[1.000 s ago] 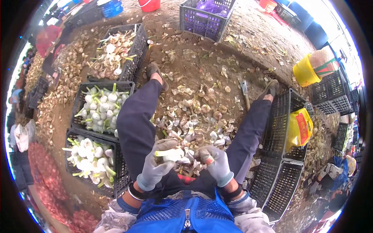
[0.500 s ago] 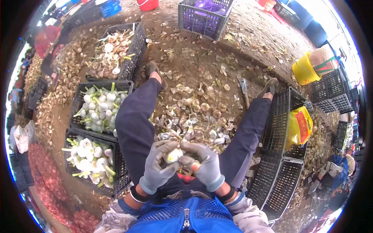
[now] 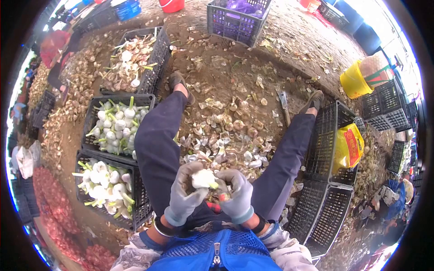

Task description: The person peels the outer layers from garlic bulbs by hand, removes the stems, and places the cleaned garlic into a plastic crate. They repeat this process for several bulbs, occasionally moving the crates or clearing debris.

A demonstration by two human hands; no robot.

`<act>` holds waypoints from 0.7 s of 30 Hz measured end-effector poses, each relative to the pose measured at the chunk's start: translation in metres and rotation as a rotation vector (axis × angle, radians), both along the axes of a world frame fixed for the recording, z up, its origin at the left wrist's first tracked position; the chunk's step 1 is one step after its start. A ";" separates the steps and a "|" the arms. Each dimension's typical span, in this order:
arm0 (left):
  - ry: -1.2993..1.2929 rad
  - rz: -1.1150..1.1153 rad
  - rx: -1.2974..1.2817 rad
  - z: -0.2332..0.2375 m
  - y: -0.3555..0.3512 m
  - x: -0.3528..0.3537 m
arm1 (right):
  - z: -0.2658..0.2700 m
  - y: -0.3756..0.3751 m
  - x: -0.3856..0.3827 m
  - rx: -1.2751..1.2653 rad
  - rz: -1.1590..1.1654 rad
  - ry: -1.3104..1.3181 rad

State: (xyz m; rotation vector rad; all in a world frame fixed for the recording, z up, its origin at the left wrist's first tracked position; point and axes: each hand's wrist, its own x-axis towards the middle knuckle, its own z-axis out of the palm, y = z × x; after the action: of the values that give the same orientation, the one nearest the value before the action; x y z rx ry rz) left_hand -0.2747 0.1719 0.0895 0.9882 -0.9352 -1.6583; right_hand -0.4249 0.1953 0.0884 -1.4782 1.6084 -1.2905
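In front of my lap a white garlic bulb [image 3: 203, 179] with a short green stem rests in the grip of my gloved left hand [image 3: 184, 192]. My right hand [image 3: 237, 193], also in a grey glove, is curled close beside the bulb's stem end. A small orange-red patch shows at its fingers, but what it holds is hidden. Below both hands, garlic skins and trimmings [image 3: 221, 144] cover the ground between my legs. To my left, one black crate [image 3: 151, 97] holds whitish bulbs with green stems, and a nearer crate [image 3: 143, 198] holds more peeled ones.
A third crate [image 3: 160, 58] at the upper left holds unpeeled garlic. By my right foot lies a long-handled tool [image 3: 285, 106]. Black crates [image 3: 327, 217] stand along my right side, one with a yellow bag [image 3: 349, 147]. Red net sacks [image 3: 54, 207] lie far left; a person sits far right.
The bulb has turned in my left hand, so its green stem now points right. My right hand has drawn slightly away from it, to the right.
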 end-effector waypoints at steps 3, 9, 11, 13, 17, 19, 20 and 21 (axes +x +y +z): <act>-0.169 0.121 -0.019 -0.003 0.008 -0.008 | 0.001 -0.001 0.004 -0.191 0.014 0.143; -0.172 0.167 -0.147 -0.009 0.008 -0.006 | -0.007 -0.003 0.004 0.012 -0.049 -0.009; -0.104 0.098 -0.196 -0.004 0.008 -0.001 | -0.024 -0.002 0.002 0.166 -0.159 -0.187; 0.000 0.002 -0.223 0.002 0.006 0.009 | -0.067 -0.009 -0.021 0.284 -0.276 -0.223; -0.215 -0.164 -0.396 0.002 -0.012 0.027 | -0.073 -0.005 -0.042 0.315 0.025 0.149; -0.241 -0.185 -0.340 -0.003 -0.012 0.028 | -0.043 -0.004 -0.041 0.236 0.129 -0.039; -0.235 -0.187 -0.286 0.001 -0.012 0.026 | -0.024 -0.003 -0.036 0.344 0.109 -0.342; -0.202 -0.192 -0.239 0.000 -0.010 0.024 | -0.008 -0.003 -0.031 0.310 0.132 -0.367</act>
State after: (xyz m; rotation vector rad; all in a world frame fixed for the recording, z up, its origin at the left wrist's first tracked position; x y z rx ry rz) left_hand -0.2509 0.1617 0.0899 0.9367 -1.3664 -1.5761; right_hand -0.4555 0.1918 0.0808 -1.0680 1.3711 -1.1035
